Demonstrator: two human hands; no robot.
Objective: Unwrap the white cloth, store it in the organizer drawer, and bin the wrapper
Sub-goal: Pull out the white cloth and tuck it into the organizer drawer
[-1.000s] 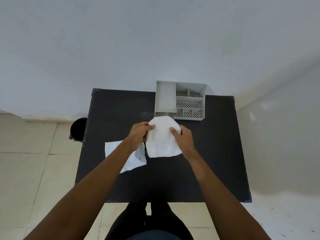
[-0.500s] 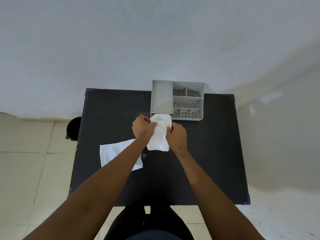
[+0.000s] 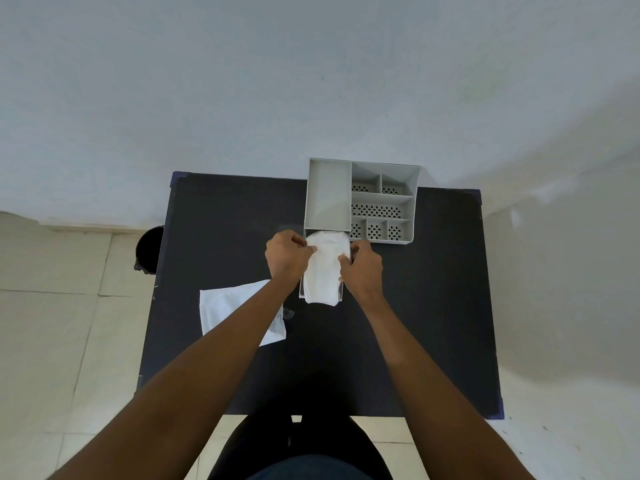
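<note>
The white cloth (image 3: 323,268) is bunched into a narrow bundle and lies in the clear pulled-out drawer (image 3: 302,289) just in front of the grey organizer (image 3: 327,194). My left hand (image 3: 285,254) pinches the cloth's left edge near its far end. My right hand (image 3: 363,266) grips its right side. The cloth's near end hangs over the drawer's front edge. The white wrapper (image 3: 225,308) lies flat on the black table (image 3: 433,306) to the left, partly hidden by my left forearm.
A black bin (image 3: 149,249) stands on the tiled floor beside the table's left edge. The organizer's right half has several perforated compartments (image 3: 377,211). A pale wall rises just behind the table.
The cloth was a wide flat sheet held up between both hands. It has been gathered into a narrow bundle and lowered forward into the drawer. Both hands moved closer together.
</note>
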